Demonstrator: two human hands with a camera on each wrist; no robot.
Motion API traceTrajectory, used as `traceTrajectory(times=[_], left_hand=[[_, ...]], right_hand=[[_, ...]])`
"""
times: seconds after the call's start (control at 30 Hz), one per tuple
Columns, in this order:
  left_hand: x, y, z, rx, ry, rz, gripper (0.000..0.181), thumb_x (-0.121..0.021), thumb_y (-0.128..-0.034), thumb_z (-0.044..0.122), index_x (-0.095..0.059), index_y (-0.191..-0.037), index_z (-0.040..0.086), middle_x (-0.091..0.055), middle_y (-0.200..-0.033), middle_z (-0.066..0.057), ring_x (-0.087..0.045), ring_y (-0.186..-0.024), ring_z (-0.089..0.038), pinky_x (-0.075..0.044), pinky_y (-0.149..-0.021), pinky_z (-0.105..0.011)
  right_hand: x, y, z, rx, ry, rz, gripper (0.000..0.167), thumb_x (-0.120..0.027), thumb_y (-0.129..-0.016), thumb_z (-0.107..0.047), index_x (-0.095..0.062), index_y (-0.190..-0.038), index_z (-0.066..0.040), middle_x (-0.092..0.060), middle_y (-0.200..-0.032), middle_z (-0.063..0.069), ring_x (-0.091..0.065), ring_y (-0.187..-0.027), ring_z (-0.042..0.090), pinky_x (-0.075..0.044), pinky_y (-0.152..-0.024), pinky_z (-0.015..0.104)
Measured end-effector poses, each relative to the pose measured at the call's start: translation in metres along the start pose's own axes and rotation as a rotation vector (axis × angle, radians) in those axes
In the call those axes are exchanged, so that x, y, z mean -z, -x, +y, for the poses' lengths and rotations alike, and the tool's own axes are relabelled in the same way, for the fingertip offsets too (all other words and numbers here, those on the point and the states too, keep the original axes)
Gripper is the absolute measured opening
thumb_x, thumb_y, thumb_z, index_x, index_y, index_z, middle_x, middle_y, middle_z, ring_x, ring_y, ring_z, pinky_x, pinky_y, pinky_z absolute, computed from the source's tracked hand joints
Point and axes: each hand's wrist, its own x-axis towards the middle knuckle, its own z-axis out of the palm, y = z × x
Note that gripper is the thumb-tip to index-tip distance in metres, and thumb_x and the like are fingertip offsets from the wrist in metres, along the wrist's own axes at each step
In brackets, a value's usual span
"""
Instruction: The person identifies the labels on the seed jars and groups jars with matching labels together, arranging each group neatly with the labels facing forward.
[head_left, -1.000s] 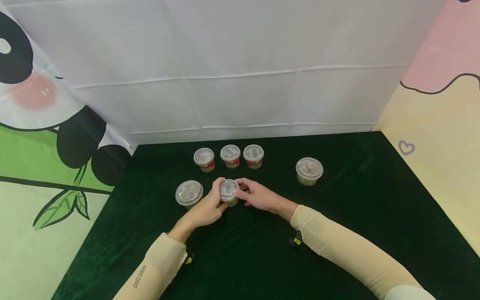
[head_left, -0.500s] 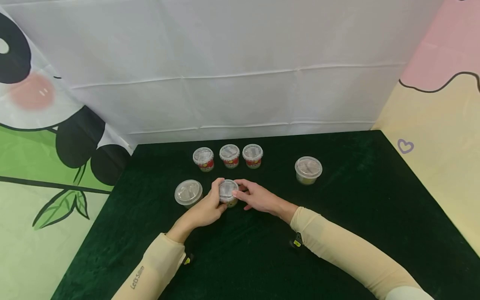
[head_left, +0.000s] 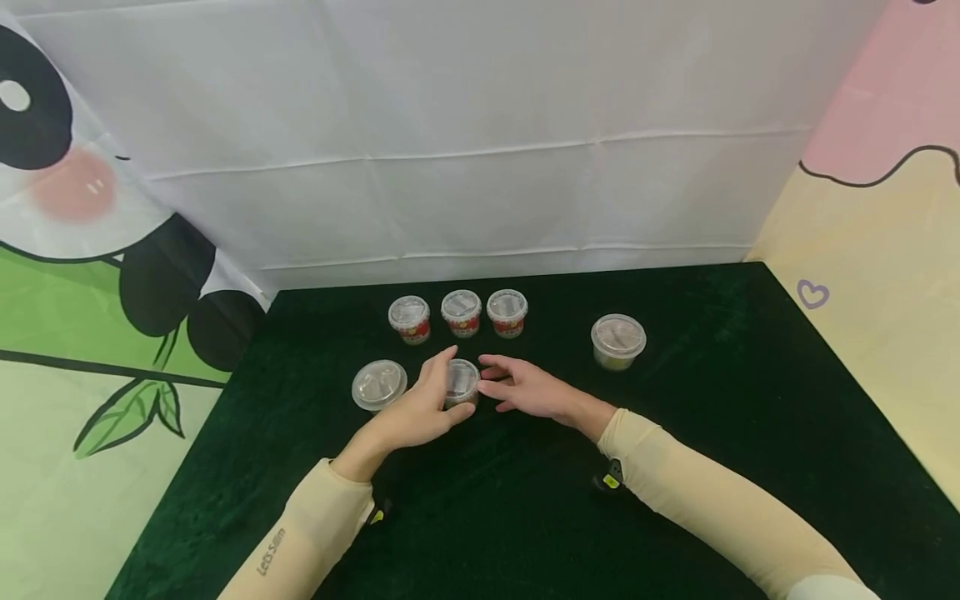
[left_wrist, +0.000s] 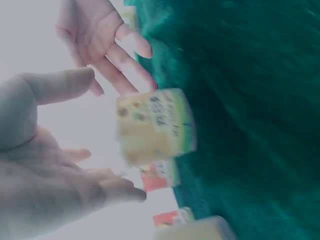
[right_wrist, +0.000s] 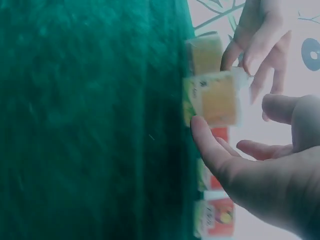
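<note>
A small lidded plastic tub (head_left: 462,381) with a yellow and green label stands on the dark green cloth between the two hands. The left hand (head_left: 420,410) is at its left side, fingers straight and thumb spread away. To the right of the tub, the right hand (head_left: 534,390) has its fingers loosely extended and apart from the lid. In the left wrist view the tub (left_wrist: 156,127) shows between both hands with no fingers curled round it. A wider lidded tub (head_left: 378,384) sits just left of the left hand, which hides part of its front.
Three small tubs with red labels, a left one (head_left: 410,319), a middle one (head_left: 461,312) and a right one (head_left: 507,312), form a row behind. Another wide lidded tub (head_left: 618,341) stands at the right. A white curtain (head_left: 480,200) hangs behind the cloth-covered table (head_left: 510,517).
Both hands have let go of the small tub. The right hand has drawn back slightly to the right, and the left hand's thumb and fingers have opened. The tub stays in place.
</note>
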Motion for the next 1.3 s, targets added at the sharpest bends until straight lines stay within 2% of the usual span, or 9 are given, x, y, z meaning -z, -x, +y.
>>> traceTrajectory(times=[0.13, 0.17, 0.23, 0.4, 0.47, 0.63, 0.8, 1.03, 1.3], left_hand=[[-0.001, -0.004, 0.015, -0.084, -0.039, 0.032, 0.082, -0.063, -0.1016, 0.027, -0.010, -0.161, 0.007, -0.009, -0.166, -0.020, -0.004, -0.153, -0.041, -0.021, -0.116, -0.064], [-0.001, -0.006, 0.020, -0.107, -0.041, 0.035, 0.082, -0.063, -0.1017, 0.028, -0.011, -0.161, 0.007, -0.010, -0.166, -0.020, -0.009, -0.152, -0.041, -0.023, -0.116, -0.063], [-0.003, -0.011, 0.028, -0.144, -0.045, 0.030, 0.083, -0.063, -0.1020, 0.030, -0.011, -0.162, 0.008, -0.009, -0.167, -0.018, -0.035, -0.143, -0.040, -0.032, -0.115, -0.058], [-0.012, -0.029, 0.046, -0.195, -0.045, 0.009, 0.085, -0.061, -0.1029, 0.034, -0.007, -0.163, 0.009, -0.008, -0.168, -0.016, -0.041, -0.140, -0.033, -0.033, -0.116, -0.050], [-0.017, -0.038, 0.053, -0.206, -0.044, -0.001, 0.084, -0.060, -0.1030, 0.034, -0.007, -0.163, 0.009, -0.009, -0.168, -0.016, -0.022, -0.151, -0.030, -0.026, -0.120, -0.049], [-0.033, -0.065, 0.067, -0.203, -0.035, -0.015, 0.083, -0.060, -0.1028, 0.035, -0.009, -0.163, 0.009, -0.012, -0.167, -0.015, -0.023, -0.151, -0.028, -0.026, -0.120, -0.046], [-0.053, -0.093, 0.076, -0.196, -0.021, -0.009, 0.081, -0.060, -0.1029, 0.034, -0.012, -0.163, 0.009, -0.018, -0.165, -0.014, -0.029, -0.148, -0.026, -0.029, -0.119, -0.044], [-0.082, -0.130, 0.085, -0.194, 0.028, -0.050, 0.076, -0.058, -0.1041, 0.030, -0.015, -0.162, 0.006, -0.024, -0.163, -0.016, -0.035, -0.145, -0.025, -0.033, -0.117, -0.038], [-0.099, -0.148, 0.088, -0.180, 0.058, -0.066, 0.075, -0.059, -0.1038, 0.022, -0.014, -0.161, 0.003, -0.023, -0.163, -0.016, -0.025, -0.149, -0.023, -0.025, -0.121, -0.037]], right_hand=[[0.017, 0.015, -0.005, 0.069, 0.095, 0.025, 0.061, -0.052, -0.108, -0.022, -0.024, -0.160, -0.006, -0.036, -0.156, 0.023, -0.049, -0.135, 0.035, -0.049, -0.104, 0.044], [0.022, 0.020, -0.007, 0.092, 0.148, 0.040, 0.062, -0.052, -0.108, -0.022, -0.024, -0.160, -0.006, -0.037, -0.156, 0.023, -0.048, -0.135, 0.036, -0.048, -0.105, 0.045], [0.032, 0.031, -0.009, 0.145, 0.281, 0.077, 0.062, -0.054, -0.107, -0.022, -0.026, -0.160, -0.006, -0.039, -0.154, 0.023, -0.047, -0.137, 0.038, -0.047, -0.105, 0.049], [0.060, 0.060, -0.011, 0.233, 0.610, 0.228, 0.068, -0.063, -0.103, -0.020, -0.027, -0.158, -0.001, -0.041, -0.152, 0.025, -0.046, -0.136, 0.040, -0.047, -0.104, 0.054], [0.072, 0.071, -0.010, 0.216, 0.684, 0.301, 0.071, -0.065, -0.101, -0.020, -0.027, -0.159, -0.002, -0.041, -0.152, 0.024, -0.045, -0.136, 0.040, -0.044, -0.106, 0.056], [0.102, 0.094, 0.001, 0.125, 0.792, 0.441, 0.080, -0.070, -0.098, -0.023, -0.023, -0.160, -0.003, -0.039, -0.151, 0.026, -0.048, -0.130, 0.042, -0.041, -0.106, 0.062], [0.125, 0.109, 0.019, 0.136, 0.814, 0.465, 0.088, -0.076, -0.094, -0.023, -0.023, -0.160, -0.002, -0.036, -0.150, 0.029, -0.046, -0.129, 0.044, -0.040, -0.105, 0.064], [0.150, 0.116, 0.044, 0.176, 0.691, 0.440, 0.086, -0.075, -0.091, -0.002, -0.022, -0.159, 0.001, -0.034, -0.149, 0.031, -0.040, -0.135, 0.049, -0.041, -0.105, 0.061], [0.155, 0.120, 0.056, 0.083, 0.491, 0.388, 0.083, -0.068, -0.097, -0.003, -0.015, -0.161, 0.000, -0.029, -0.156, 0.032, -0.038, -0.139, 0.051, -0.043, -0.106, 0.056]])
